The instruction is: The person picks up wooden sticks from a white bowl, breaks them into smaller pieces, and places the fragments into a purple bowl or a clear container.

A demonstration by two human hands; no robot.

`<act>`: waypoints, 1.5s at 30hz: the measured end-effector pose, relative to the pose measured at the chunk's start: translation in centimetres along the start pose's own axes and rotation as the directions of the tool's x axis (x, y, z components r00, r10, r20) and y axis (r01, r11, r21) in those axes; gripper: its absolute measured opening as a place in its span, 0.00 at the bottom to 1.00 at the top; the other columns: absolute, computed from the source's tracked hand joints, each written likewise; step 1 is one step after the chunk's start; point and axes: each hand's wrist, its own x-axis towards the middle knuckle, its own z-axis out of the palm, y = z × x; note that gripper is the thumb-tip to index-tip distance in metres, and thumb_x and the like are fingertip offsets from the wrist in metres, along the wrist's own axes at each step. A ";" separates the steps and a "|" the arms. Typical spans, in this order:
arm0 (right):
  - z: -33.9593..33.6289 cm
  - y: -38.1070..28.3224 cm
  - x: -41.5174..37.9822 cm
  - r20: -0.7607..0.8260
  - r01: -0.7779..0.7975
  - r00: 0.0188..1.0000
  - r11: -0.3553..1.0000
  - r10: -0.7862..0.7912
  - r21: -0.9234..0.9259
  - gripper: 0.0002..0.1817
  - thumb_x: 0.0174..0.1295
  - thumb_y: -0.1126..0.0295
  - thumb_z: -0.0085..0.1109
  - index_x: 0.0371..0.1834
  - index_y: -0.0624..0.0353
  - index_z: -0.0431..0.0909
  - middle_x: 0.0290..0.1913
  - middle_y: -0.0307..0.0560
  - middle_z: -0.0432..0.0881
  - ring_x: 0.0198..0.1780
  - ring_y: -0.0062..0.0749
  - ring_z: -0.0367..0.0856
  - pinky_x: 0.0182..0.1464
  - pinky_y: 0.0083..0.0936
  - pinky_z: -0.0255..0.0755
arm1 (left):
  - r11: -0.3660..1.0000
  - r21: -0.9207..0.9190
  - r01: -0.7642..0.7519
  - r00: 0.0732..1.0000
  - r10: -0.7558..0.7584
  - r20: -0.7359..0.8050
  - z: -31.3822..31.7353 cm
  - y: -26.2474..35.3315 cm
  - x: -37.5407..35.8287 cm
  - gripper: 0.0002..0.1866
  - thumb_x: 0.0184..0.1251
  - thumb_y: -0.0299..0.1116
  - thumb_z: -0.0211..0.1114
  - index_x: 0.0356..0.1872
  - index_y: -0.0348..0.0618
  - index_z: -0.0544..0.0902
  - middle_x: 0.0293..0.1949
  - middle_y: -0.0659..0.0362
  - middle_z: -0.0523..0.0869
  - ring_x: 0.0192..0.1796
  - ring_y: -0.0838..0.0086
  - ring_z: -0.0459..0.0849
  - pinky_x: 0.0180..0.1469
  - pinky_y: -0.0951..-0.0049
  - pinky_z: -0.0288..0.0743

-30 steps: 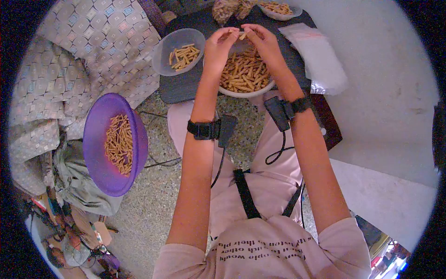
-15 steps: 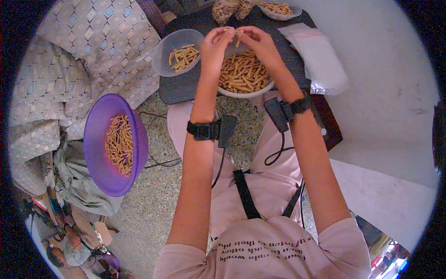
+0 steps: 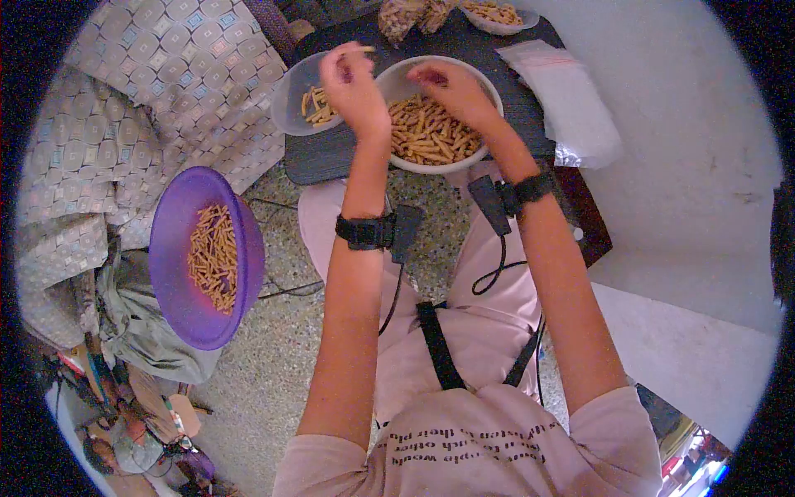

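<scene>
Upper centre, the left hand [image 3: 354, 89] pinches a slim tan stick [image 3: 364, 50] near a translucent round bowl [image 3: 288, 95]; the right hand [image 3: 454, 95] (blurred, grip unclear) is over a white round bowl [image 3: 498, 98]. Both bowls contain sticks.

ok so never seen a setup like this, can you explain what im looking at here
There is no machine: these are a person's bare hands, seen from a camera worn on the head, looking forward and down. The black straps on the forearms carry small dark boxes with cables.

On the dark table is a large white bowl heaped with thin brown sticks. A translucent bowl to its left holds fewer, and a small bowl at the far side holds more. A clear plastic packet lies on the right. Lower left, off the table, a tilted purple basin holds sticks too.

The left hand pinches a single stick. The right hand is over the white bowl, too blurred to tell whether it holds anything.
</scene>
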 end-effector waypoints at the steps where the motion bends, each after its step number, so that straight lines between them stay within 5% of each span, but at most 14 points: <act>1: 0.2 -0.5 -0.6 0.056 -0.004 0.998 0.981 0.015 -0.196 0.15 0.57 0.65 0.55 0.48 0.51 0.78 0.44 0.41 0.80 0.48 0.34 0.75 0.53 0.30 0.67 | 0.997 -0.028 -0.071 0.991 0.068 -0.117 -0.3 0.0 0.2 0.10 0.66 0.32 0.57 0.42 0.36 0.74 0.31 0.58 0.80 0.31 0.79 0.76 0.34 0.79 0.71; 2: 0.4 -0.9 -1.1 0.109 0.003 0.993 0.923 0.042 -0.385 0.16 0.56 0.65 0.54 0.49 0.48 0.77 0.47 0.42 0.79 0.51 0.38 0.75 0.55 0.35 0.66 | 0.997 0.011 0.076 0.979 -0.073 -0.193 -0.7 0.0 0.1 0.12 0.67 0.30 0.53 0.47 0.35 0.71 0.36 0.53 0.82 0.35 0.74 0.79 0.39 0.76 0.73; 5: 1.2 -1.0 -1.6 0.150 0.043 0.987 0.790 0.062 -0.612 0.17 0.57 0.62 0.50 0.50 0.43 0.76 0.53 0.43 0.74 0.59 0.45 0.67 0.60 0.49 0.58 | 0.998 -0.051 0.041 0.976 -0.051 -0.211 -1.0 -0.8 0.4 0.13 0.67 0.27 0.50 0.51 0.35 0.68 0.42 0.48 0.83 0.41 0.69 0.80 0.46 0.73 0.72; 8: 1.4 -0.9 -1.4 0.155 0.000 0.981 0.790 0.121 -0.613 0.18 0.58 0.60 0.45 0.50 0.43 0.77 0.56 0.44 0.71 0.61 0.44 0.63 0.61 0.54 0.53 | 0.990 0.138 0.024 0.983 0.002 -0.184 -0.4 0.6 -0.2 0.14 0.67 0.25 0.47 0.53 0.34 0.67 0.45 0.46 0.82 0.45 0.67 0.79 0.51 0.71 0.69; 14: 1.6 -0.6 -1.4 0.056 -0.039 0.994 0.783 0.094 -0.621 0.16 0.58 0.61 0.49 0.48 0.43 0.79 0.50 0.44 0.76 0.55 0.46 0.69 0.58 0.50 0.59 | 0.995 0.091 -0.040 0.996 0.047 -0.077 -0.8 -1.6 0.4 0.11 0.64 0.23 0.48 0.46 0.36 0.73 0.37 0.53 0.83 0.43 0.70 0.79 0.49 0.73 0.70; 17: 1.6 0.2 -1.1 -0.048 -0.015 0.999 0.891 -0.008 -0.454 0.13 0.57 0.61 0.52 0.44 0.44 0.81 0.45 0.45 0.79 0.51 0.46 0.73 0.54 0.47 0.64 | 0.988 0.143 -0.057 0.998 0.059 -0.007 -0.6 -0.4 0.0 0.08 0.63 0.23 0.50 0.40 0.36 0.76 0.34 0.55 0.83 0.41 0.72 0.80 0.47 0.75 0.70; 26: -0.1 -2.4 -1.3 0.173 0.008 0.981 0.881 0.085 -0.473 0.12 0.60 0.58 0.51 0.43 0.41 0.81 0.45 0.44 0.79 0.51 0.44 0.73 0.53 0.48 0.65 | 0.996 0.090 0.005 0.998 -0.011 0.062 0.0 -0.8 0.0 0.06 0.61 0.22 0.51 0.34 0.36 0.77 0.32 0.56 0.83 0.36 0.74 0.80 0.44 0.76 0.70; 29: 1.3 -1.2 -1.6 0.117 0.057 0.993 0.774 0.022 -0.630 0.13 0.60 0.56 0.50 0.45 0.42 0.79 0.50 0.43 0.77 0.55 0.43 0.71 0.52 0.51 0.64 | 0.991 0.133 0.013 0.994 -0.028 0.110 -0.1 -0.3 0.0 0.06 0.60 0.22 0.51 0.34 0.35 0.77 0.31 0.56 0.83 0.36 0.74 0.80 0.44 0.76 0.71; 35: 1.0 -1.7 -1.5 0.190 0.040 0.977 0.804 0.091 -0.593 0.13 0.63 0.56 0.49 0.46 0.43 0.78 0.51 0.42 0.77 0.56 0.44 0.71 0.53 0.49 0.63 | 0.999 0.046 0.014 0.993 -0.019 0.114 0.0 -0.6 -0.2 0.07 0.60 0.23 0.51 0.35 0.36 0.78 0.31 0.56 0.84 0.36 0.75 0.81 0.43 0.77 0.71; 38: 2.2 1.2 -0.7 -0.028 -0.066 0.998 0.912 0.059 -0.405 0.14 0.64 0.56 0.49 0.47 0.49 0.76 0.46 0.42 0.80 0.51 0.39 0.76 0.51 0.39 0.68 | 0.991 0.137 -0.011 0.980 -0.017 0.200 0.0 -0.7 -0.1 0.07 0.60 0.23 0.52 0.33 0.36 0.79 0.35 0.55 0.84 0.38 0.75 0.81 0.44 0.78 0.71; 40: 1.9 3.0 0.8 -0.169 -0.046 0.985 0.997 0.035 -0.061 0.15 0.64 0.57 0.50 0.47 0.53 0.74 0.43 0.41 0.81 0.47 0.34 0.78 0.48 0.32 0.69 | 0.991 0.121 0.060 0.956 -0.092 0.280 0.3 -0.5 -0.5 0.07 0.60 0.26 0.53 0.34 0.36 0.80 0.36 0.54 0.85 0.39 0.74 0.82 0.45 0.77 0.71; 45: -1.0 1.2 0.5 -0.205 -0.155 0.932 0.837 0.300 0.524 0.16 0.64 0.60 0.53 0.48 0.59 0.73 0.42 0.40 0.81 0.46 0.23 0.77 0.46 0.22 0.70 | 0.982 0.176 0.065 0.884 -0.139 0.447 1.2 -2.1 -0.5 0.11 0.62 0.34 0.57 0.37 0.37 0.82 0.36 0.53 0.85 0.42 0.69 0.82 0.46 0.72 0.72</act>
